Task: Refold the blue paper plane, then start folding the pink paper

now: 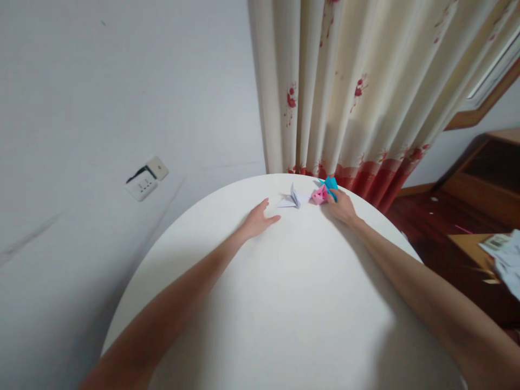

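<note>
Near the far edge of the round white table (284, 281) sits a white folded-paper piece (296, 199), its pointed flaps spread flat and one standing up. My left hand (258, 219) is open just left of it, thumb apart from the fingers, touching only the table or hovering low. To the right, my right hand (342, 206) closes its thumb and fingers on a blue folded-paper piece (330, 183). A pink folded-paper piece (319, 195) with openings in it lies right against the blue one, by my thumb. The fingers hide part of the blue paper.
A wall with a socket (143, 184) rises on the left. Behind the table hangs a cream curtain (349, 97) with red flowers and a red hem. On the right are a wooden cabinet (483, 179) and a cardboard box (471, 252) with papers (506, 260) on the dark floor.
</note>
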`<action>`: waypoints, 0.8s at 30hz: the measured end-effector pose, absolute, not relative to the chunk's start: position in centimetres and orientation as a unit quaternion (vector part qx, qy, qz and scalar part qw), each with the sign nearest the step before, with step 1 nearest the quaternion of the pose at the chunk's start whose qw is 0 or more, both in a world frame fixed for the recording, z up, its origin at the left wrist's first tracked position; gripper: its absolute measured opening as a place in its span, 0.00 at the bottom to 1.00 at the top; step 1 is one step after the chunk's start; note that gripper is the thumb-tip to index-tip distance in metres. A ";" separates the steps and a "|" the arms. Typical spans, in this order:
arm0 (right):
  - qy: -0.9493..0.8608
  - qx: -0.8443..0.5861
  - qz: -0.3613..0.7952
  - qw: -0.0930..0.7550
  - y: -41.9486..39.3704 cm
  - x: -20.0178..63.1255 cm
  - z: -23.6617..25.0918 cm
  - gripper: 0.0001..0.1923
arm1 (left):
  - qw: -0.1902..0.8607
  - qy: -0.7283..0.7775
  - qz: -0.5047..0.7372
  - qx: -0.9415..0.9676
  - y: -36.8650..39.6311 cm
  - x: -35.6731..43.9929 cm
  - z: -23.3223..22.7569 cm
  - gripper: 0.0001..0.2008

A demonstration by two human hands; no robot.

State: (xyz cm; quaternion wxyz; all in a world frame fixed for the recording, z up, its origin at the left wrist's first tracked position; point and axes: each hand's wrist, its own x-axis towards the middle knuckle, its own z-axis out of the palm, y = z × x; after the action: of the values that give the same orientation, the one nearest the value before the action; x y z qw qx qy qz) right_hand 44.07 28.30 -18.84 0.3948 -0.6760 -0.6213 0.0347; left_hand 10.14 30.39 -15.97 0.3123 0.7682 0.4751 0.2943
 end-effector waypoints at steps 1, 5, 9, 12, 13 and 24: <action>-0.625 -0.675 0.030 0.391 28.3 43.6 -18.9 0.23 | 0.316 0.463 0.306 0.770 31.1 11.7 -15.9 0.46; -0.676 -0.634 0.030 0.374 28.2 41.4 -18.6 0.22 | 0.327 0.416 0.373 0.762 33.7 17.8 -15.6 0.56; -0.710 -0.591 0.059 0.378 27.3 39.0 -17.8 0.23 | 0.332 0.428 0.376 0.751 34.8 20.1 -15.3 0.33; -0.709 -0.578 0.105 0.390 26.2 37.2 -17.4 0.24 | 0.339 0.441 0.376 0.741 33.9 17.6 -15.2 0.14; -0.709 -0.574 0.119 0.391 25.7 36.5 -17.3 0.25 | 0.343 0.444 0.378 0.737 33.4 16.0 -15.2 0.13; -0.723 -0.468 0.175 0.477 16.8 26.0 -13.7 0.17 | 0.462 0.438 0.393 0.663 17.8 2.7 -9.5 0.29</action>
State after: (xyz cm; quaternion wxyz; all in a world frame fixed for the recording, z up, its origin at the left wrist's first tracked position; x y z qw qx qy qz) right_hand 26.02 16.78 -13.73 0.4768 -0.4682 -0.7232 0.1747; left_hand 2.72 17.80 -9.48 0.4619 0.6632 0.4384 0.3933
